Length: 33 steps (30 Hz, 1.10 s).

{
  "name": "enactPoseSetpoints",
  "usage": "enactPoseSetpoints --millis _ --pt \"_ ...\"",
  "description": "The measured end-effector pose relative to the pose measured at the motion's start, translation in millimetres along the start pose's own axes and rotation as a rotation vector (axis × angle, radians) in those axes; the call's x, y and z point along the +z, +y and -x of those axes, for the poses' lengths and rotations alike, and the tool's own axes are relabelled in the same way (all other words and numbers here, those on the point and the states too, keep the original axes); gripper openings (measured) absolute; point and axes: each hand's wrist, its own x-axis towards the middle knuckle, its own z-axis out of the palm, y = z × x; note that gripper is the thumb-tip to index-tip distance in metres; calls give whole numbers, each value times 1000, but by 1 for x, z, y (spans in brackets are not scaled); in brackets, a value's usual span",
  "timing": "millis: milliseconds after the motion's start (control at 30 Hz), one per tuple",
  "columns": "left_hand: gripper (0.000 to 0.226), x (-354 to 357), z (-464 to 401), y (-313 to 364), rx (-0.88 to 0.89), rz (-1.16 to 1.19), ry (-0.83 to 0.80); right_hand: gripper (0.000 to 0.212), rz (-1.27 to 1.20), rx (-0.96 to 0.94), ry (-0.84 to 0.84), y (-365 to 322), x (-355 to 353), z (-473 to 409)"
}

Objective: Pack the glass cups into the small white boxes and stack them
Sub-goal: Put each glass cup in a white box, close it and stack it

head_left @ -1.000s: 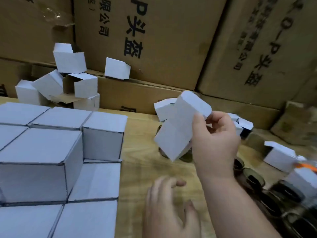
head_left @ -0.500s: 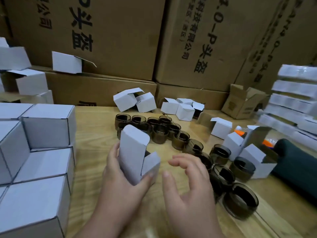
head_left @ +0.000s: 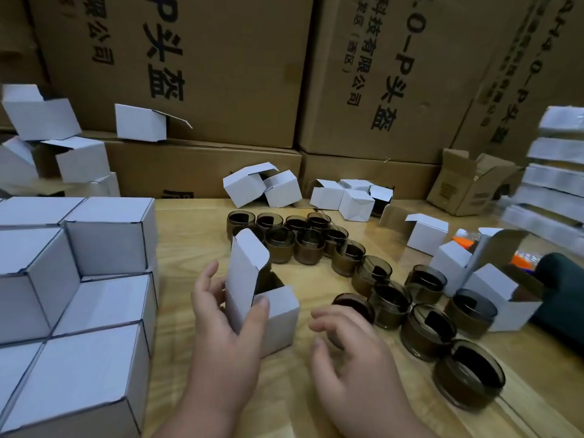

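One matte white cardboard box (head_left: 278,314) gripped by left hand (head_left: 227,324), round smoky glass cups (head_left: 388,305) nearby

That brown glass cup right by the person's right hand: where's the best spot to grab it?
Probably by the rim and wall, from above. The cup stands upright with its mouth open upward, and other cups crowd its far right side, so a side grip there looks blocked. The right hand hovers open at its near side, while the left hand holds the open box.
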Motion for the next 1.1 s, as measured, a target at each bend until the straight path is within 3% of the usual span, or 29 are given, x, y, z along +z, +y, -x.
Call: enactPoseSetpoints --millis 133,300,467,633,867,933,1033,1100 --pt "55 -1 -4 -4 -7 52 41 15 103 27 89 16 17 -19" --pt "32 0 -3 2 -94 105 102 15 114 323 -10 29 38 -42" --pt "13 -8 -4 1 -204 71 99 32 84 427 -97 32 52 -60" --pt "38 -3 -5 5 -169 -23 24 42 121 401 -152 45 56 -62" --pt "30 5 1 9 -110 -12 -35 27 -245 450 -62 43 46 -61" --pt "26 5 7 13 -113 42 13 27 -334 461 -31 39 42 -61" --pt "48 2 19 12 -64 36 122 29 -470 488 -6 35 39 -61" --pt "49 0 29 12 5 9 143 39 -576 519 3 33 37 -62"
